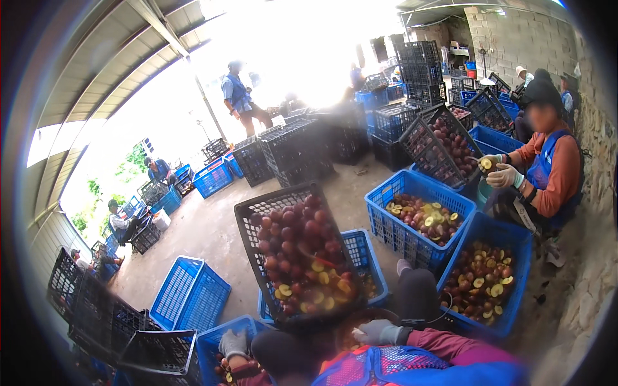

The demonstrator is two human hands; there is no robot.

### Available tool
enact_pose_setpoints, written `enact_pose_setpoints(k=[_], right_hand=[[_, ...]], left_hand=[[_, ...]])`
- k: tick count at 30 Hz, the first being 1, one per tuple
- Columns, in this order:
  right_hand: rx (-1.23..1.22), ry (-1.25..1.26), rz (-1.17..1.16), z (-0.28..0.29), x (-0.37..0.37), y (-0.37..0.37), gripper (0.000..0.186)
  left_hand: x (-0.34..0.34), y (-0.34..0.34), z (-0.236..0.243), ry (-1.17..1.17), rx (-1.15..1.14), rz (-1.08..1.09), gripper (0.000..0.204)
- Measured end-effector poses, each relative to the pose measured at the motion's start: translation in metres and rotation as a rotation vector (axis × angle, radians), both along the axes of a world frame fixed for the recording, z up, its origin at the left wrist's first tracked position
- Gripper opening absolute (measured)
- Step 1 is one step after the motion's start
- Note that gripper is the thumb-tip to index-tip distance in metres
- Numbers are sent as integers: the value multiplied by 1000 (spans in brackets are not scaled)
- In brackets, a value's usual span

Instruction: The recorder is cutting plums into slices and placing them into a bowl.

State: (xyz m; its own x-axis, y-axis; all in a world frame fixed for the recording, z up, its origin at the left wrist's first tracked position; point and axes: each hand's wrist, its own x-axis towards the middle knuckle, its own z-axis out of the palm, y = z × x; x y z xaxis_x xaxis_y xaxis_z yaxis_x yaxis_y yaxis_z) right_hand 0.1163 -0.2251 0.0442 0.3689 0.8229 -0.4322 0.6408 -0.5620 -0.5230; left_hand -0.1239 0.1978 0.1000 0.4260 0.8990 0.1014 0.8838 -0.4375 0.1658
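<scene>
A black crate (254, 219) full of dark red plums leans tilted toward me against my knees, with several cut yellow halves at its lower end. My left hand (233, 343), in a grey glove, rests over red fruit in a blue crate (207, 347) at my lower left; its grip is hidden. My right hand (376, 332), also gloved, is curled just below the black crate's lower edge with a small pale thing (355, 333) at its fingertips.
Two blue crates of halved plums (386, 222) (515, 302) stand to my right. Beyond them a seated person with orange sleeves holds a cut fruit (487, 164). An upturned blue crate (190, 293) and stacked black crates (96, 315) lie left. Other people work farther back.
</scene>
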Motion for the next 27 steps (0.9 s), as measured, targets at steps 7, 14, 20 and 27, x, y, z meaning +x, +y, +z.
enact_pose_setpoints(k=[7,14,20,27], right_hand=[[139,167,-158,-44,11,10,62],[147,163,-216,-36,15,8,70],[117,263,-291,-30,19,8,66],[654,249,-509,-32,60,29,48]], left_hand=[[207,-93,-60,-58,47,-598,65],[328,-167,-128,-18,60,-827,65],[305,-150,-113,-227,-308,-775,75],[265,-134,-53,-1024,-1181,-489,51]])
